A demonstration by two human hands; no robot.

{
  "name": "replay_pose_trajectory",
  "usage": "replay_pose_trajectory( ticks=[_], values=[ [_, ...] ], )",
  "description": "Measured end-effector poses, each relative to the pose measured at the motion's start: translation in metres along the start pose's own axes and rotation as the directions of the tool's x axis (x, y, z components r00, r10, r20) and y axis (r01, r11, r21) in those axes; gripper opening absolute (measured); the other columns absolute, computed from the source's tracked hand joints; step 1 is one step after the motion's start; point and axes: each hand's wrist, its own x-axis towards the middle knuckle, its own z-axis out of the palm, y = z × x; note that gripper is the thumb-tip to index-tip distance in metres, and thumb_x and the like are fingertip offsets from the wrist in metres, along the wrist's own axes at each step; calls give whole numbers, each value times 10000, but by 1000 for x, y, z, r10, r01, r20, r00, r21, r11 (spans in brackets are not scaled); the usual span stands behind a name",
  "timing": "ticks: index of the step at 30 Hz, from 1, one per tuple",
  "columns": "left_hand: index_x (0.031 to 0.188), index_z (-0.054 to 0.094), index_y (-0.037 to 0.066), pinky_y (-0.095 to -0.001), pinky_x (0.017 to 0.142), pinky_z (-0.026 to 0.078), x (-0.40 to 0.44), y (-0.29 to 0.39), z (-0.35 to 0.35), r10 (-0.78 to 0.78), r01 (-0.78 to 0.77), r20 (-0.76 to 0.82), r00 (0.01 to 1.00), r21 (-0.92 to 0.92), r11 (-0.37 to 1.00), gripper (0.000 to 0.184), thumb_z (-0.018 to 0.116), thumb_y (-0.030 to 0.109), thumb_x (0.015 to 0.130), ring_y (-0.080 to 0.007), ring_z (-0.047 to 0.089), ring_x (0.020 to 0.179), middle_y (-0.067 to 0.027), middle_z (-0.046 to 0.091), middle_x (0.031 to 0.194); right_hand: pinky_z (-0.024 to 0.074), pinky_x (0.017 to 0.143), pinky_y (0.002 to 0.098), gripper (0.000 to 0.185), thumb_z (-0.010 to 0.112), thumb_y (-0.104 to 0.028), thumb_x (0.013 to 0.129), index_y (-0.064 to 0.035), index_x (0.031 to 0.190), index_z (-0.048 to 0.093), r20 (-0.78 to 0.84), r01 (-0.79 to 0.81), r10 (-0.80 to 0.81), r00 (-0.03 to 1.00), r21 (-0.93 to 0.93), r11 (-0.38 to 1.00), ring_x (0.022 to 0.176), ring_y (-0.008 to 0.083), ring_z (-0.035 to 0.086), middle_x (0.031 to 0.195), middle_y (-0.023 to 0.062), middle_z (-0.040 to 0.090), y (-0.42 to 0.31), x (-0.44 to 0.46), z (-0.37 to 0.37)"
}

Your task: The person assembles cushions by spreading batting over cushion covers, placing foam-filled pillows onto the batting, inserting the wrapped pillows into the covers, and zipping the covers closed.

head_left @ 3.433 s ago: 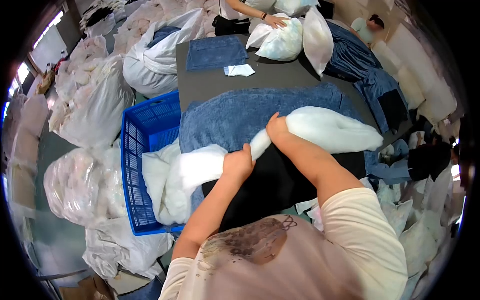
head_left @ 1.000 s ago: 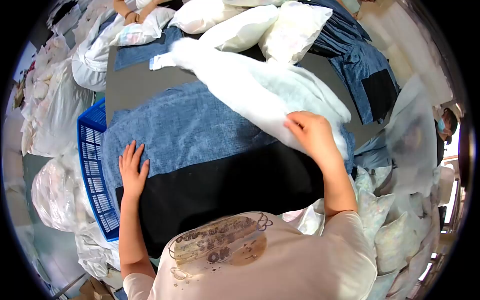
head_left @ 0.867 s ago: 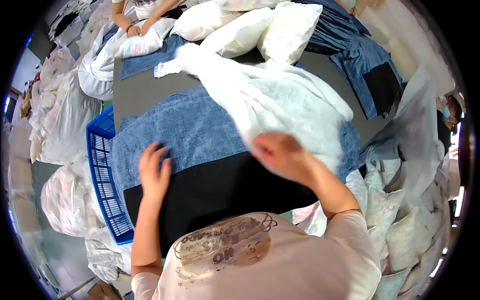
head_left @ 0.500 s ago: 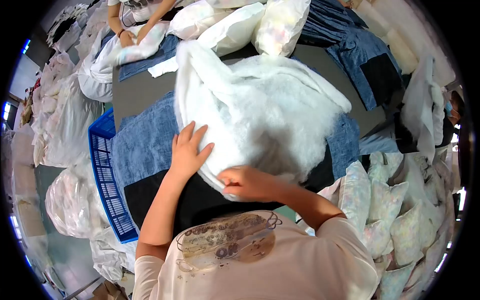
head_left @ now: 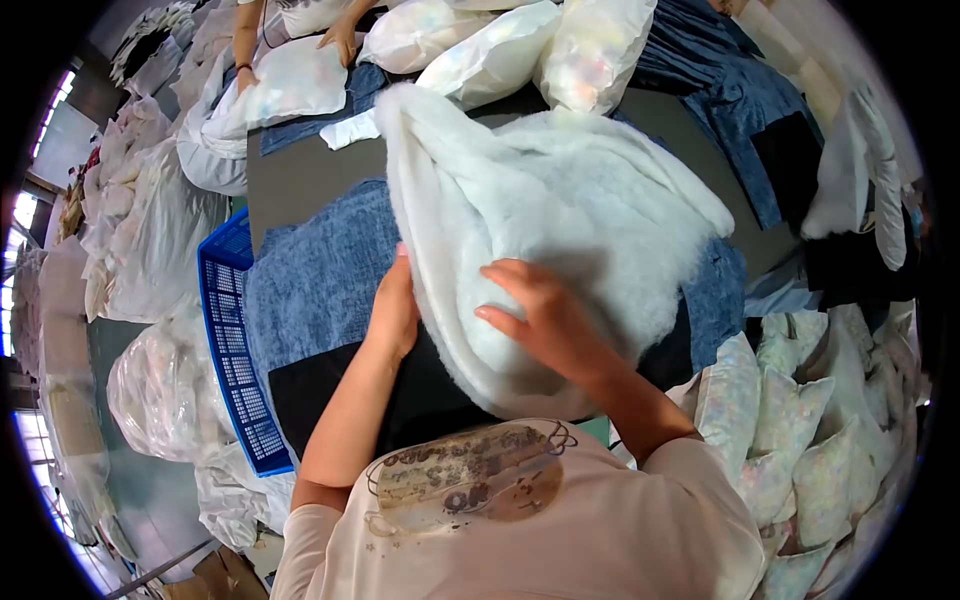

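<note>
A thick, fluffy sheet of white batting [head_left: 560,200] lies in loose folds across the middle of the table. At its left edge is my left hand [head_left: 394,312], turned on its side. The part of it that shows is stretched out; the rest of its fingers are hidden by the batting. My right hand [head_left: 540,312] rests over the batting's near part, thumb and fingers apart, holding nothing. Beneath the batting is blue plush fabric [head_left: 320,265] with a black panel [head_left: 325,400] at its near end.
A blue plastic basket [head_left: 232,370] stands left of the table [head_left: 300,195]. Stuffed white bags [head_left: 490,55] line the far side, where another person's hand [head_left: 342,40] touches a white pillow [head_left: 300,80]. More blue fabric [head_left: 715,85] lies far right. Speckled pillows [head_left: 790,420] are piled at right.
My right hand has let go of the batting's near edge and moved up over it with fingers spread. My left hand has turned from lying flat to the batting's left edge.
</note>
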Motion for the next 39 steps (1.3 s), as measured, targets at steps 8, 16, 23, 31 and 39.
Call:
replay_pose_trajectory(
  ticks=[8, 16, 23, 31, 39],
  values=[
    [1319, 496, -77, -353, 1039, 409, -4, -9, -18, 176, -177, 23, 984, 166, 970, 530, 440, 372, 1045, -245, 538, 1207, -186, 559, 1322, 490, 871, 387, 423, 801, -318, 759, -57, 1073, 688, -64, 112, -135, 989, -284, 952, 1073, 332, 587, 1181, 127, 619, -6, 4, 11],
    [1228, 578, -28, -325, 927, 469, -18, -1, -18, 106, -106, -12, 994, 12, 994, 411, 466, 322, 1044, -192, 597, 1109, -135, 644, 1185, 480, 610, 360, 266, 774, -249, 788, -59, 937, 662, 54, 110, -104, 993, -143, 983, 659, 233, 607, 764, 82, 618, -11, 10, 46],
    [1383, 468, 20, -398, 1063, 441, -7, 5, -74, -102, -1, -219, 970, -428, 904, 450, 462, 319, 1047, -246, 535, 1244, -117, 536, 1384, 428, 528, 264, 107, 642, -149, 931, -46, 907, 658, -66, -232, 281, 958, 402, 886, 597, 80, 537, 651, -10, 590, 42, 22, -30],
    [1320, 511, -7, -360, 1021, 443, -28, 3, -35, 87, -100, -75, 993, -186, 977, 445, 439, 342, 1054, -240, 558, 1171, -126, 576, 1310, 448, 534, 262, 192, 685, -204, 895, -28, 969, 663, -305, -115, 55, 951, -182, 977, 632, 121, 594, 692, 58, 597, -20, 59, -115],
    [1198, 485, 56, -389, 777, 501, -67, -23, -15, 483, -564, 366, 795, 740, 367, 456, 714, 28, 804, -364, 639, 896, -195, 624, 969, 455, 481, 256, 466, 636, -293, 927, 32, 1252, 562, 222, 63, -25, 975, -166, 984, 519, 120, 572, 774, 46, 650, 0, 136, 75]
  ],
)
